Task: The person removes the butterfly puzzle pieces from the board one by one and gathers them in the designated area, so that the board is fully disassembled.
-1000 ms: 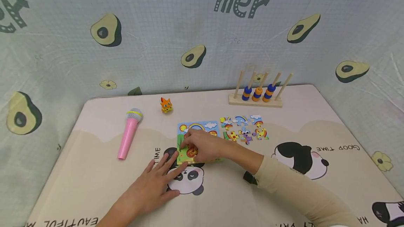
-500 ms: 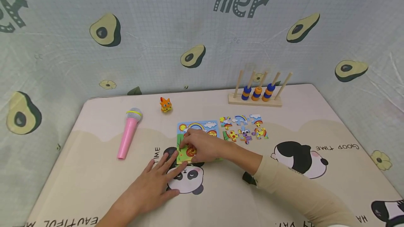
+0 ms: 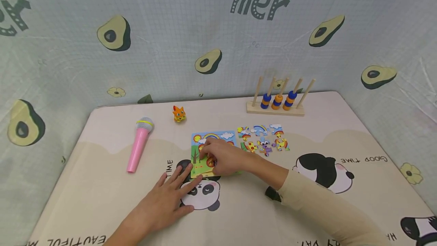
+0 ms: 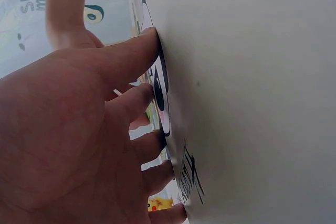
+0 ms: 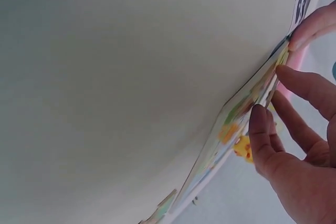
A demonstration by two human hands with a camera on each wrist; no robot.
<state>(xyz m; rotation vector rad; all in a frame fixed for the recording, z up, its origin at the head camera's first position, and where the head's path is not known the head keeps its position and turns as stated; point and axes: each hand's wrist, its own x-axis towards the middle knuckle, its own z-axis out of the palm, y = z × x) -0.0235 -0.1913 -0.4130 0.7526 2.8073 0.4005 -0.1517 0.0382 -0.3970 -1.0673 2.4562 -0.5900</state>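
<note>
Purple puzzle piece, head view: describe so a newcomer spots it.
On the table, find the puzzle board under the right hand. Right of the board lie two rows of loose pieces. The purple piece is the middle of the near row, the only mostly purple one.

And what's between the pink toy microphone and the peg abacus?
The small orange fox-like figurine, nearer the toy microphone than the peg abacus; the head view shows it.
</note>
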